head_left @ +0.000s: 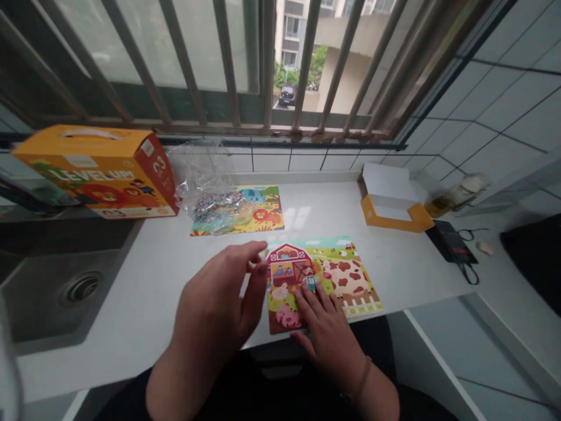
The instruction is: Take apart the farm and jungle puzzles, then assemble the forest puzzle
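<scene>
A farm jigsaw puzzle (337,275) with a red barn and a brown-spotted cow lies at the front edge of the white counter (144,292). My right hand (326,327) rests flat on its lower left part, fingers stretched out and fingertips pressing by the barn. My left hand (219,295) hovers just left of the puzzle, fingers loosely curved and apart, holding nothing that I can see. Farther back lies a second puzzle (256,213) with a lion picture, partly under a clear plastic bag of loose pieces (210,202).
An orange puzzle box (96,169) stands at the back left beside a steel sink (65,280). An open orange-and-white carton (390,204) sits at the back right, with a black device and cable (451,242) and a jar (456,196) beyond it. Window bars rise behind.
</scene>
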